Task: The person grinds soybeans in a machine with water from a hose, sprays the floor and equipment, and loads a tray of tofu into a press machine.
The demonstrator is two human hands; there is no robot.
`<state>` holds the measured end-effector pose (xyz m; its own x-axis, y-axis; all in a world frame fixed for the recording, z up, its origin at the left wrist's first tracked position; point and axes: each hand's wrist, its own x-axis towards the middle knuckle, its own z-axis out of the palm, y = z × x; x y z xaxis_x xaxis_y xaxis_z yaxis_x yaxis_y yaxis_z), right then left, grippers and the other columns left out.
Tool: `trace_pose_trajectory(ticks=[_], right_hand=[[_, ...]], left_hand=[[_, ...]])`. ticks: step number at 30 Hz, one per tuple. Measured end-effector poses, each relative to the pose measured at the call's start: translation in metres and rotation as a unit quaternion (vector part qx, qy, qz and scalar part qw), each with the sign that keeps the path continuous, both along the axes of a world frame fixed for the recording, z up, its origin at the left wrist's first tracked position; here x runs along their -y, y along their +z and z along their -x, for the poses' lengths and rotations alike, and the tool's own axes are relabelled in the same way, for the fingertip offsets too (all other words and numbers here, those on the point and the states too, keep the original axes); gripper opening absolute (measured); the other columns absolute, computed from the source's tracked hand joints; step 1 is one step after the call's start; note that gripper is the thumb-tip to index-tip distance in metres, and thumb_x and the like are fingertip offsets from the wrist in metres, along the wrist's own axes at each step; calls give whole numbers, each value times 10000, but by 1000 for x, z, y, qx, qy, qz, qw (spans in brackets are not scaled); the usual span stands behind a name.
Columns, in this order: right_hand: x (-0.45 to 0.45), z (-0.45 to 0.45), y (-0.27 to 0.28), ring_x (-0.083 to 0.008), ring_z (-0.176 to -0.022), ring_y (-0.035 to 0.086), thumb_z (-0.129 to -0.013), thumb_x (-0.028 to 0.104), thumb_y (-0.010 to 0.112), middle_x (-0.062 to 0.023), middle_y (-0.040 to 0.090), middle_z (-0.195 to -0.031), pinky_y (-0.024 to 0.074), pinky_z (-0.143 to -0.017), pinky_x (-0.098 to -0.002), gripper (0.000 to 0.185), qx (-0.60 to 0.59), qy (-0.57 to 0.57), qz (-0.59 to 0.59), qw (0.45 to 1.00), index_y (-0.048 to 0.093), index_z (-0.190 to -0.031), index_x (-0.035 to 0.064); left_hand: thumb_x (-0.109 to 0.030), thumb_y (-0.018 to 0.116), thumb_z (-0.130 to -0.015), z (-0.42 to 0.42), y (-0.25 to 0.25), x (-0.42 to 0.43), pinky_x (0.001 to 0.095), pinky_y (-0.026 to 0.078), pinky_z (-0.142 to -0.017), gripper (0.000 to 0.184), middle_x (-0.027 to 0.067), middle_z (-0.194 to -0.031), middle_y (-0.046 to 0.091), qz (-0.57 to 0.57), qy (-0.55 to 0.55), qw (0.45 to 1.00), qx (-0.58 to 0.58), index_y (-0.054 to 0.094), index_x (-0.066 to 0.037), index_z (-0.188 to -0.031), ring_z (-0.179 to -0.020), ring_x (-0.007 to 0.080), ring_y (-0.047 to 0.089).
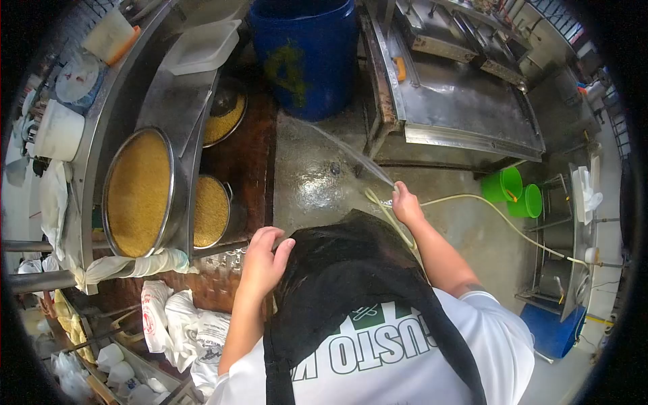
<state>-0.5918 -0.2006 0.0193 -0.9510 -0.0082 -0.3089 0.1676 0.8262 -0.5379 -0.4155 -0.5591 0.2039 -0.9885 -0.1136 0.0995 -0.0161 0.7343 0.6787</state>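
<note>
In my right hand [407, 206] is the end of a pale yellow hose [482, 198], with my fingers wrapped around it. A jet of water [351, 152] leaves it toward the wet floor [314, 185] near the base of a large blue barrel [307, 57]. My left hand [264, 260] hovers in front of the black apron [351, 270], holding nothing, fingers loosely bent and thumb apart. Left of it are metal pots of yellow grain-like food: a large one [138, 192] on the steel counter and a smaller one [210, 210] lower down.
Another pot [226, 115] sits farther back, below a white plastic tub [202, 47]. On the right stand a steel work table [466, 101], green buckets [501, 183] and a metal rack [557, 236]. White plastic bags [179, 317] hang at the lower left.
</note>
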Motion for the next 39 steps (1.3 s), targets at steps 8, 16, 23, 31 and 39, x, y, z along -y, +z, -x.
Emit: trace_pose_trajectory(ticks=[8,16,23,31,39], right_hand=[[32,-6,42,-518,-1048,629,-1009,295,516,-333,672,-1074,497,-927,-568,405,14,78,1,997,505,-1387,150],[45,13,33,-526,-987,639,-1000,278,529,-332,675,-1017,506,-885,-580,406,-29,170,34,984,487,-1385,153],[56,28,33,-552,-948,631,-1002,278,529,-339,674,-962,496,-846,-610,370,-95,49,61,992,495,-1350,154],[74,30,43,-544,-967,628,-1005,286,533,-342,667,-998,493,-854,-598,390,-109,36,64,991,483,-1368,150],[77,29,52,-532,-944,641,-1017,285,521,-323,678,-961,501,-839,-604,385,-100,67,88,989,448,-1376,170]], left_hand=[[-175,703,-933,-11,3,-4,347,559,-744,237,172,-1009,668,-45,18,997,62,668,47,-1007,-831,268,682],[-181,700,-940,-13,9,0,352,559,-726,231,169,-973,672,-30,20,998,48,675,39,-1005,-828,276,687],[-208,686,-933,-13,11,6,409,530,-813,241,202,-976,683,-32,20,998,40,686,26,-991,-918,371,665],[-176,667,-948,9,11,4,402,537,-857,229,187,-1033,696,-20,-42,999,6,699,17,-1067,-960,361,674],[-194,685,-941,35,-4,-7,394,541,-839,277,195,-1037,692,-32,-80,994,60,677,18,-1119,-947,360,676]])
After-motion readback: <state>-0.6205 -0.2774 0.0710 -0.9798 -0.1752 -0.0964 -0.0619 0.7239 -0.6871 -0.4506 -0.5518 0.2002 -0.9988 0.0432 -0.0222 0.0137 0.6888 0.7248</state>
